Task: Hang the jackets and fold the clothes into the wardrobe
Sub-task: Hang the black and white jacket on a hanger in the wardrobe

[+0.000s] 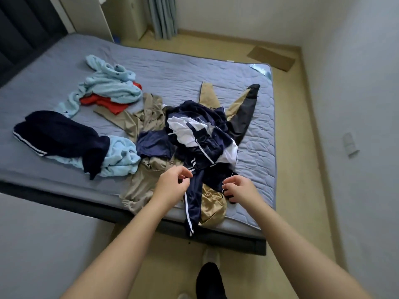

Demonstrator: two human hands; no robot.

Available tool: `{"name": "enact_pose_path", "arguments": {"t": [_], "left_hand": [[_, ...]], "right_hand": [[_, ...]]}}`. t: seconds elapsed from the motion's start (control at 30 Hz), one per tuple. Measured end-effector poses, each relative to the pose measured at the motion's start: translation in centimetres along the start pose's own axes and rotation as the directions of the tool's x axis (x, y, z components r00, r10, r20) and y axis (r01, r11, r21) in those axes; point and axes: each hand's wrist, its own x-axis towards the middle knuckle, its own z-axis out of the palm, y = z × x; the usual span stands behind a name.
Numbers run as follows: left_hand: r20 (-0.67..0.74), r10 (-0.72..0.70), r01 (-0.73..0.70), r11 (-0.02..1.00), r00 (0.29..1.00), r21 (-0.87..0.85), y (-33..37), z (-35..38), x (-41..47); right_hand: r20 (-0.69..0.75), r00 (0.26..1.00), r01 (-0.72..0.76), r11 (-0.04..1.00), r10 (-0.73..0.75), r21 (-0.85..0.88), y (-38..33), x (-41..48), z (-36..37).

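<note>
Currently, a navy striped garment (192,205) is held at the near edge of the bed (254,147).

Left hand (173,184): thumb and curled fingers (185,172) are pinched on a white-striped seam.

Right hand (238,188): fingers (226,188) are curled round a dark fold of what appears to be the same garment. This cannot be confirmed under the bunching.

Between the two sets of fingers the cloth sags. Below the left fingers one striped length is draped over the mattress edge.

Handling, as judged: thin, slick sportswear weave, light and wholly limp. No shape will be kept unless it is supported at two points. Slip through a loose pinch is expected, so seams, waistband or collar are preferred as grip points over plain panel cloth.

Just beyond the fingertips a navy-and-white jacket (203,134) is heaped, touching the held garment. Entanglement is likely, so a slow lift is advised.

Beneath the fingers, tan fabric (212,203) lies under the navy cloth and may be dragged along.

Far to the left of the left fingers, pale blue fleece (112,85) is noted: bulkier and grippier, by the look of it.
</note>
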Motion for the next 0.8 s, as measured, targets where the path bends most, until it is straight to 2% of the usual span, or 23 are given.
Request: {"name": "enact_pose_path", "arguments": {"t": [0.13,0.27,0.43,0.57,0.73,0.8], "left_hand": [[0.117,-0.129,0.1,0.969,0.985,0.224,-5.0,3.4,8.4],[0.142,-0.245,0.19,0.929,0.959,0.318,-11.0,7.1,16.8],[0.244,-0.225,0.093,0.884,0.943,0.458,-18.1,12.7,26.5],[0.304,-0.28,0.079,0.841,0.91,0.536,-23.4,16.5,31.3],[0.444,-0.414,0.028,0.756,0.795,0.654,-30.0,19.5,33.1],[0.479,-0.416,-0.018,0.74,0.773,0.672,-32.1,20.3,33.2]], "right_hand": [[0.05,0.996,-0.061,0.955,0.079,-0.291,1.3,11.0,0.4],[0.059,0.988,-0.096,0.863,0.143,-0.496,3.9,21.6,1.7],[0.081,0.992,-0.031,0.798,0.1,-0.602,7.3,32.6,5.3],[0.007,1.0,-0.019,0.762,0.031,-0.647,9.6,39.0,7.7],[-0.058,0.998,-0.032,0.71,-0.012,-0.704,10.6,45.3,10.1],[-0.079,0.996,-0.032,0.69,-0.037,-0.723,11.3,47.3,10.8]]}}
